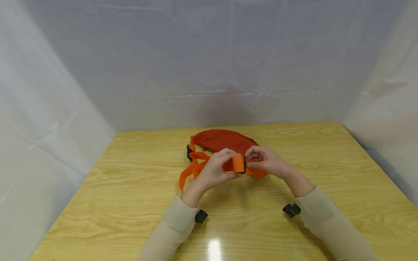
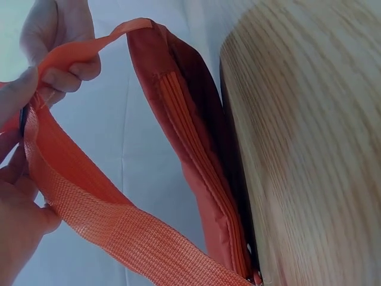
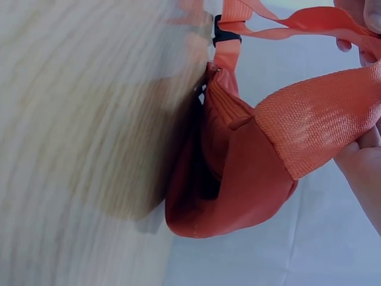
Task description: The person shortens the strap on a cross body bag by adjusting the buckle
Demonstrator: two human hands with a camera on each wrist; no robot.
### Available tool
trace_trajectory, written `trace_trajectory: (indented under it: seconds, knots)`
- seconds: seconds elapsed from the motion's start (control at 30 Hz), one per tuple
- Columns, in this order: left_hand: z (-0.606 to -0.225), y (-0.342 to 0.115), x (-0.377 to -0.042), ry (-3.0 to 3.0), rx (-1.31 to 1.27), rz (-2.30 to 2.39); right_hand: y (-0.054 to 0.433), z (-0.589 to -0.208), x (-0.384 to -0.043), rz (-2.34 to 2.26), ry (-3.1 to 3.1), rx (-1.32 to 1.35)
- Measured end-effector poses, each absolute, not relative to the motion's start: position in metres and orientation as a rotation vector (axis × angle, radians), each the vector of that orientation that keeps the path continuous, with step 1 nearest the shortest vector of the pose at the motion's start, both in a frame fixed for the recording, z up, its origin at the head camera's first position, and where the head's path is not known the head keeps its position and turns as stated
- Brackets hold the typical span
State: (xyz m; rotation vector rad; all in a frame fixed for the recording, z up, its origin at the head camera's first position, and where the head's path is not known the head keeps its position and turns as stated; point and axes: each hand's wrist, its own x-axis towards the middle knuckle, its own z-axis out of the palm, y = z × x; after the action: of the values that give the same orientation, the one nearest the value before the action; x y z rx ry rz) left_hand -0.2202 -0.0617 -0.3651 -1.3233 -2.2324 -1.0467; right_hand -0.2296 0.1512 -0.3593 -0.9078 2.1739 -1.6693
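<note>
A red waist bag lies on the table behind the hands, with an orange webbing strap attached. The left hand holds a folded loop of the strap between thumb and fingers, beside a black buckle. At the buckle's other side, the right hand pinches the strap with thumb and fingers, the rest of its fingers curled. The strap runs raised from the bag's end to the hands. A second black buckle hangs at the bag's other end. Much of the first buckle is hidden by fingers in the left wrist view.
The wooden table extends around the bag. White sheeting hangs behind the table and on both sides. Loose strap lies left of the left hand. Small black devices sit at both sleeve cuffs.
</note>
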Motion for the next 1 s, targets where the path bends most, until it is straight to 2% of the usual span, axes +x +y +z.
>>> trace_trajectory:
  seconds: [0.3,1.0]
  knots:
    - [-0.364,-0.065,-0.221,-2.221,-1.311,-1.060,0.162,-0.367,-0.232,-1.575,2.107,-1.046]
    - [-0.368,-0.062,-0.220,-2.253,-1.294,-1.071,0.162,-0.368,-0.235,-1.634,2.078,-1.051]
